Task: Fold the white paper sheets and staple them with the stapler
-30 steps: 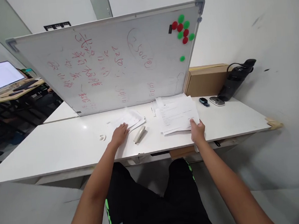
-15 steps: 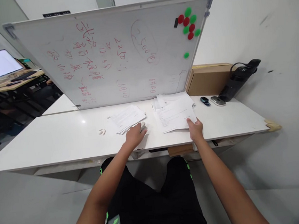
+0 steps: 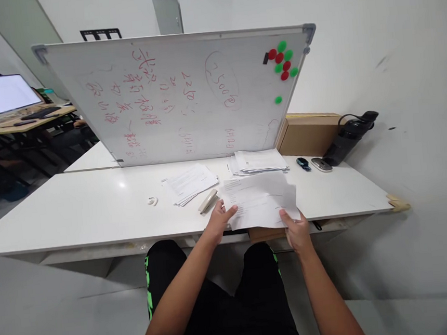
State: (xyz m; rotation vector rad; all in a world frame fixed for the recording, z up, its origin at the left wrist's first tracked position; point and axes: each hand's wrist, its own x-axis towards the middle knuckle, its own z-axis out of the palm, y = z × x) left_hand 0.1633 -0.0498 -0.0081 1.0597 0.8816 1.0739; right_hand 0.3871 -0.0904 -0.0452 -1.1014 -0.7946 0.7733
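Printed sheets of paper point(image 3: 255, 201) are raised at the front edge of the desk. My right hand point(image 3: 298, 231) pinches their lower right corner, thumb on top. At their left edge is my left hand point(image 3: 217, 224), its thumb over the paper and its other fingers partly hidden. A beige stapler point(image 3: 208, 201) lies on the desk just beyond my left hand. Behind it is a loose stack of printed papers point(image 3: 191, 182). Farther back on the right, against the whiteboard, sits a thicker pile of papers point(image 3: 260, 160).
The whiteboard point(image 3: 197, 97) leans upright along the back of the white desk point(image 3: 94, 210). A small white curled object point(image 3: 152, 201) lies on the left. To the right are a dark watch point(image 3: 303, 163), a mouse point(image 3: 321, 164), a cardboard box point(image 3: 310, 135) and a black bottle point(image 3: 348, 138).
My left hand has let go of the stapler and moved right to the sheets. My right hand has drawn the sheets off the pile toward me. The view has tilted up slightly.
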